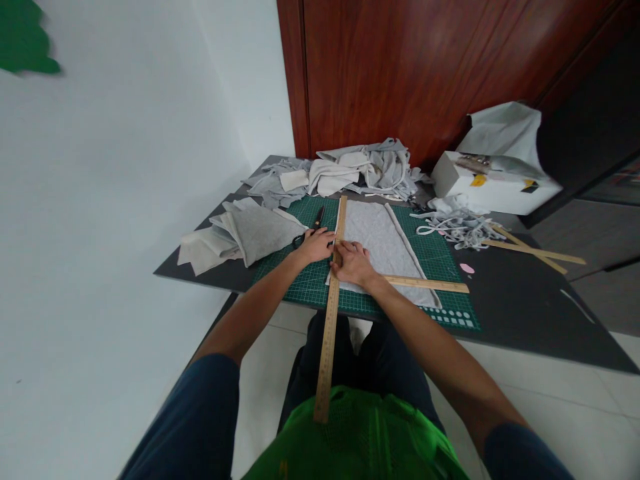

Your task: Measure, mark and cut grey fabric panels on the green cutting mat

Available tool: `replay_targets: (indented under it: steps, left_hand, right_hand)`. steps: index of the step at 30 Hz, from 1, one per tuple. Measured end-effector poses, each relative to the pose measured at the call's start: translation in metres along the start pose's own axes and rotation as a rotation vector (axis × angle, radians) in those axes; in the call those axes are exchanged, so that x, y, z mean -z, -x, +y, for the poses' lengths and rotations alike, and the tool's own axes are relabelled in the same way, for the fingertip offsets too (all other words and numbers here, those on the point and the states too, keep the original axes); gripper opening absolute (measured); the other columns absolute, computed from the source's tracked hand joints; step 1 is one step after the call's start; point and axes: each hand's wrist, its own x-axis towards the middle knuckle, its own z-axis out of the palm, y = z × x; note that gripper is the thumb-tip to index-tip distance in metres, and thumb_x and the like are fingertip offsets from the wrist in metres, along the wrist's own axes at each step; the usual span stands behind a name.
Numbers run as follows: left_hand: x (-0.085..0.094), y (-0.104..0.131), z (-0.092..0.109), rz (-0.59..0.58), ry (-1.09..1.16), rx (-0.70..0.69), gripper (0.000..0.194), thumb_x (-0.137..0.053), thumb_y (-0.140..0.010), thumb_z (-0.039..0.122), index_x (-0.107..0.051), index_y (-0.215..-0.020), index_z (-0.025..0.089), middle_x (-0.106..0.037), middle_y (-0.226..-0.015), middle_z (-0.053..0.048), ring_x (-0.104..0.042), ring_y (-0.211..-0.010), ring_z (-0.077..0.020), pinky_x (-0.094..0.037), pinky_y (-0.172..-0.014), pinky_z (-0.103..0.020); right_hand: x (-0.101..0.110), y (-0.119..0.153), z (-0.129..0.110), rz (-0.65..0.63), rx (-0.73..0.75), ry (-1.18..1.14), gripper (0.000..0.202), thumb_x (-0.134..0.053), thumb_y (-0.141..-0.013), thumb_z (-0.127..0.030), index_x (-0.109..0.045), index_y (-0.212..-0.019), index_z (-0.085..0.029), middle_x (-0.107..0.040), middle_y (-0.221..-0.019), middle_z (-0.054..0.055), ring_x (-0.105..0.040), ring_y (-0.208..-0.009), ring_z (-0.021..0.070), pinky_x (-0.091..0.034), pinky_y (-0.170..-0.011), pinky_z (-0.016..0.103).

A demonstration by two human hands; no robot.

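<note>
A long wooden ruler (327, 340) lies across the left side of a light grey fabric piece (375, 227), its near end jutting past the table edge toward my body. My right hand (354, 265) is closed over this ruler, fingers bent and pressed down on it. From the left, my left hand (317, 245) reaches to the ruler's edge with fingers stretched out. A small dark thing shows between the two hands, too small to name. Black scissors (318, 220) lie beside my left hand. A second wooden ruler (425, 283) crosses the fabric under my right forearm.
The fabric rests on a green cutting mat (430, 243) on a dark table (530, 313). Folded grey cloth (260, 230) lies left, heaped scraps (360, 167) behind. Fabric strips (465, 223), crossed wooden rulers (540, 250) and a white box (495, 187) are right. A wall stands left.
</note>
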Motion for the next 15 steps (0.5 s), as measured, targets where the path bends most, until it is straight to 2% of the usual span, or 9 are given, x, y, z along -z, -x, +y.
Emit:
replay_targets:
  steps: [7, 15]
  left_hand:
    - [-0.003, -0.001, -0.002, 0.014, 0.002, 0.0, 0.053, -0.046, -0.096, 0.028, -0.061, -0.146, 0.035, -0.055, -0.159, 0.0, -0.039, -0.154, -0.028, -0.028, -0.125, -0.059]
    - [-0.004, -0.001, -0.002, 0.01, 0.003, 0.009, 0.052, -0.046, -0.097, 0.028, -0.061, -0.146, 0.035, -0.055, -0.159, 0.0, -0.039, -0.154, -0.0284, -0.029, -0.125, -0.059]
  right_hand:
    - [0.001, 0.003, 0.003, 0.003, -0.018, 0.005, 0.061, -0.059, -0.089, -0.04, -0.058, -0.147, -0.022, -0.049, -0.161, 0.012, -0.04, -0.141, 0.0419, -0.039, -0.111, 0.062]
    - [0.001, 0.005, 0.011, 0.015, -0.037, 0.007, 0.058, -0.06, -0.09, -0.043, -0.06, -0.145, -0.025, -0.051, -0.159, 0.011, -0.041, -0.141, 0.0414, -0.038, -0.112, 0.061]
